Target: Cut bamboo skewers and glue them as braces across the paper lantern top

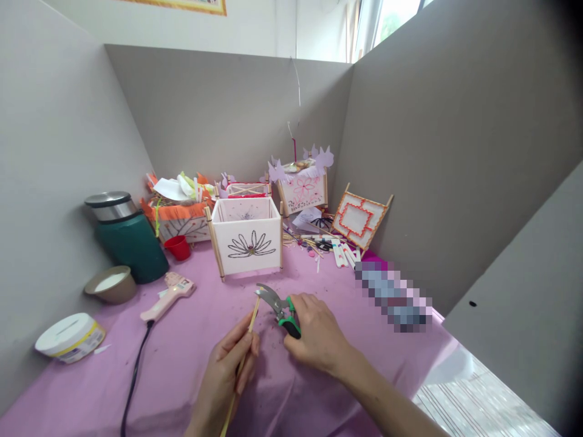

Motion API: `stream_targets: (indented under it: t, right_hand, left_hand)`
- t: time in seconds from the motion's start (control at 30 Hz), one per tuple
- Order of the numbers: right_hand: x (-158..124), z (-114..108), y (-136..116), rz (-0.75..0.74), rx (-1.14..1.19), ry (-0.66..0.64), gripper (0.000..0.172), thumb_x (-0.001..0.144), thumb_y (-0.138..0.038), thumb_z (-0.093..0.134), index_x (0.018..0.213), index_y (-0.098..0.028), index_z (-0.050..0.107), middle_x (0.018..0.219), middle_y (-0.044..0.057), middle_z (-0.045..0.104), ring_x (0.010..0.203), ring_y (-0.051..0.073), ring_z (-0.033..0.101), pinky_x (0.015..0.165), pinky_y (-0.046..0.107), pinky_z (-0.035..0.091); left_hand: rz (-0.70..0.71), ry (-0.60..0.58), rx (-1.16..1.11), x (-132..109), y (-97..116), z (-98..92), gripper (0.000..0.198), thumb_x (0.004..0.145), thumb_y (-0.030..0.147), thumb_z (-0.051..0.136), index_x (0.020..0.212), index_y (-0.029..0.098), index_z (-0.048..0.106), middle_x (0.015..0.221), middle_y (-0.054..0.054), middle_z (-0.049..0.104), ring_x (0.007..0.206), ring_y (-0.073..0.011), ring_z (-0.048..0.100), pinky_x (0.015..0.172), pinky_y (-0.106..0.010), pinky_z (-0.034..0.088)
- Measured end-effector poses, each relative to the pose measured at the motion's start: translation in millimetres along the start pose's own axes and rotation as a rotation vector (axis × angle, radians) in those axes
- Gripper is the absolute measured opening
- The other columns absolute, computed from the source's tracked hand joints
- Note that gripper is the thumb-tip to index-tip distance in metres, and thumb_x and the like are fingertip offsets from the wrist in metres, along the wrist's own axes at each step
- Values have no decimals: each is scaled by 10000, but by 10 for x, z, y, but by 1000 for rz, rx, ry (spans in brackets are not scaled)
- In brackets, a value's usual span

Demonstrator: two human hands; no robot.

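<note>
My left hand [237, 355] is closed round thin wooden sticks [253, 317], whose upper ends point away from me. In my right hand [316, 331] are green-and-black-handled pruning shears [272, 298]. The curved blades lie at the top end of the sticks; I cannot tell whether they touch. Beyond both hands stands a white box lantern [248, 247] with a black flower drawn on its front and wooden sticks at its corners.
A pink glue gun [169, 297] with a black cord lies left, near a green flask [130, 243], a bowl [112, 290], a white tub [70, 340] and a red cup [178, 247]. Markers [344, 254], a framed panel [359, 218] and decorated lanterns [304, 188] stand behind. Grey partitions [228, 103] enclose the table.
</note>
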State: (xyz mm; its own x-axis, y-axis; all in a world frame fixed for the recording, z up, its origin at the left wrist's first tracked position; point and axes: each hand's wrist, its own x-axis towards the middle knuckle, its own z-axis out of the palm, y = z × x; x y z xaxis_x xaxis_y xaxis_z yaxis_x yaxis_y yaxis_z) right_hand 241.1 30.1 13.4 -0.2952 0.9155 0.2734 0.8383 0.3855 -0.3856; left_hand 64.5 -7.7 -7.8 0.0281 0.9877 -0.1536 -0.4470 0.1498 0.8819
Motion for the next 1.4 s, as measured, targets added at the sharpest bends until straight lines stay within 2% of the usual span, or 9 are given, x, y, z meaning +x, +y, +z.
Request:
stream_targets:
  t: [0.23,0.4,0.6,0.7,0.87,1.07,1.4]
  right_hand:
    - [7,32,-33,3,-10,-31,284,656,-268,578,921,-182,521,962,81,585,887,236,500,788,335,367]
    - [16,29,-11,-11,-8,-43,235,673,-249,565,894,-181,524,935,76,599,854,220,519,753,306,373]
    - [3,82,47,6,-8,-37,185,717,-258,557,884,-184,534,915,69,634,835,212,562,707,286,365]
    - [10,81,66,24,-7,-41,140,751,-260,528,871,-190,539,887,56,648,799,205,577,677,287,353]
    - [9,41,40,11,-9,-30,244,705,-289,583,925,-190,543,940,71,628,863,224,552,732,300,367]
    - [10,79,-7,12,-27,-13,300,672,-294,603,942,-180,540,965,84,604,896,236,521,790,326,377]
    - [46,108,16,2,-3,-25,200,739,-296,566,900,-179,553,930,81,635,853,220,560,732,299,380]
  left_hand:
    - [19,57,42,-14,-51,-23,557,764,362,696,1262,148,568,574,44,565,318,37,230,370,-144,120]
    - [6,89,15,-34,-41,-12,619,736,365,721,1278,122,547,556,50,560,311,41,228,376,-129,146]
    - [-6,73,35,-13,-23,-4,597,722,363,725,1251,135,566,579,38,588,301,29,256,361,-146,97]
    - [-6,55,14,11,-3,3,536,739,341,708,1220,142,581,579,48,582,292,27,261,355,-145,122]
    - [-24,2,-66,19,52,3,413,765,275,672,1148,132,608,599,43,601,275,35,256,345,-139,184]
    - [-29,-16,-121,-2,55,-41,425,772,251,677,1173,146,583,594,74,563,271,38,265,341,-137,189]
    - [-21,-8,-103,-9,52,-49,420,756,277,692,1139,140,587,595,82,540,276,39,251,338,-139,188]
